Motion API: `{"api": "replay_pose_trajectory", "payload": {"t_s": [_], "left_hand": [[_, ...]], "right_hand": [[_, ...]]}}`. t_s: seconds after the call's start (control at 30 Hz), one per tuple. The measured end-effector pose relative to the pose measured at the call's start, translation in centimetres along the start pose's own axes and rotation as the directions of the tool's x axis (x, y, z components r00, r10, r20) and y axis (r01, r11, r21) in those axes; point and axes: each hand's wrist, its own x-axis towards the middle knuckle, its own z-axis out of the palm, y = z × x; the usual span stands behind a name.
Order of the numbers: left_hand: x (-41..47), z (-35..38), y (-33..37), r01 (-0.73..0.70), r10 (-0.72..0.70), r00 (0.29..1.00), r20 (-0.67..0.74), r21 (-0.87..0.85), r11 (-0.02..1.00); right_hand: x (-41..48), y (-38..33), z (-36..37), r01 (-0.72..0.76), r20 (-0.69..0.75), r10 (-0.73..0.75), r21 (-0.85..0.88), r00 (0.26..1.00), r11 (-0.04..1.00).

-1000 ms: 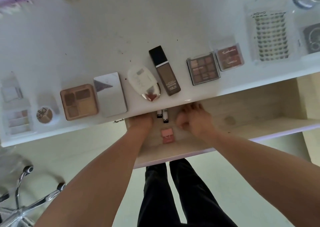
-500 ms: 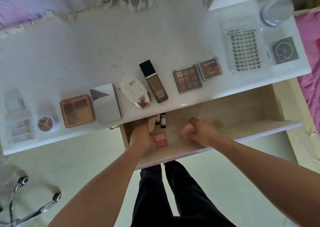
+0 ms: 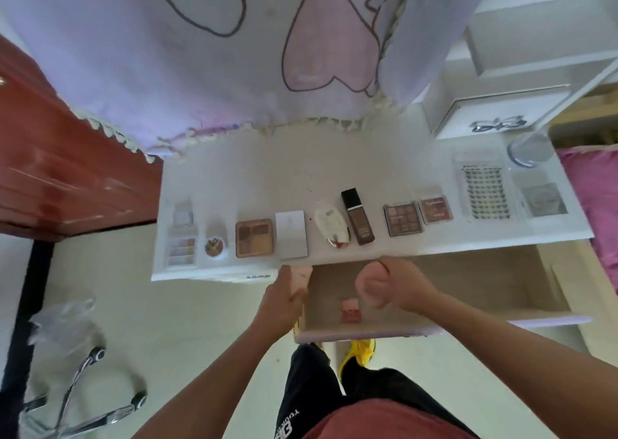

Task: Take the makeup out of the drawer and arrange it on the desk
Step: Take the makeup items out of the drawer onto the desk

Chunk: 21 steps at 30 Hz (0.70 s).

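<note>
The wooden drawer [image 3: 468, 320] stands pulled out under the white desk [image 3: 301, 177]. A small pink blush compact [image 3: 350, 309] lies on its floor near the front. My left hand [image 3: 284, 299], at the drawer's left corner, is shut on a pale pink tube [image 3: 301, 277]. My right hand [image 3: 388, 284] hovers over the drawer as a closed fist just right of the compact; anything inside it is hidden. A row of makeup lines the desk's front edge, including a brown foundation bottle [image 3: 357, 217], a white compact [image 3: 332, 226] and an eyeshadow palette [image 3: 403, 218].
Further along the row sit a brown palette [image 3: 254, 237], a white square case [image 3: 291, 234], a lash box [image 3: 485, 191] and a glass [image 3: 530, 150]. A lilac cloth [image 3: 200, 53] hangs behind the desk. A chair base [image 3: 73, 388] stands at the left.
Both hands have drawn back from under the desk edge. The left hand has taken up the pale tube. The two small lipsticks at the drawer's back no longer show. The view has tilted upward.
</note>
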Motion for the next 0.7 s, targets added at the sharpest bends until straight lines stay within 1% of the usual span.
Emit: {"api": "replay_pose_trajectory", "payload": {"t_s": [0.17, 0.27, 0.37, 0.5, 0.6, 0.7], "left_hand": [[-0.5, -6.0, -0.5, 0.035, -0.069, 0.99, -0.119, -0.267, 0.963], [0.1, -9.8, -2.0, 0.051, -0.121, 0.978, -0.171, -0.368, 0.928], [1.2, -13.4, -3.6, 0.049, -0.154, 0.967, -0.203, -0.443, 0.895], [3.8, -19.0, -6.2, 0.085, -0.223, 0.952, -0.209, -0.52, 0.85], [6.3, -22.9, -7.6, 0.113, -0.272, 0.941, -0.202, -0.57, 0.814], [9.6, -26.8, -8.7, 0.136, -0.295, 0.942, -0.158, -0.625, 0.769]], "right_hand": [[1.4, -5.8, -1.0, 0.086, -0.009, -0.087, -0.072, 0.996, 0.994], [3.1, -9.3, -1.1, 0.134, -0.006, -0.135, -0.047, 0.991, 0.99], [5.2, -12.3, -0.5, 0.145, -0.027, -0.145, -0.029, 0.989, 0.989], [7.4, -17.4, 0.7, 0.128, -0.103, -0.129, -0.009, 0.986, 0.992], [8.8, -20.4, 1.9, 0.107, -0.105, -0.108, -0.009, 0.989, 0.994], [10.6, -23.1, 2.9, 0.086, -0.138, -0.081, 0.037, 0.987, 0.996]]}}
